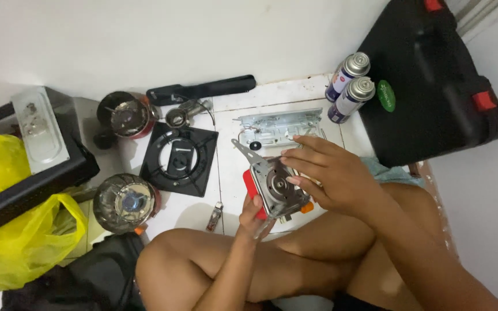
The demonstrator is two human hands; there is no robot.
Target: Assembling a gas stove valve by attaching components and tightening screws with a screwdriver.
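Holding metal burner assembly (276, 190), left grip (253, 214) beneath, right grip (324, 173) on top

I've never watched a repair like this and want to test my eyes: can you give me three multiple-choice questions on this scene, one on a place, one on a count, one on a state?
1. Where does the black square pan support lie?
A. on the black case
B. on the white floor, left of the hands
C. in the yellow bag

2. How many gas canisters lie by the black case?
A. one
B. two
C. four

3. What is the left hand doing?
A. gripping the metal burner part
B. lying flat on the floor
C. holding a canister

Answers: 1 B, it rests on tiles beside the hands; 2 B, a pair lies side by side; 3 A, its fingers wrap the part while the right hand touches it.
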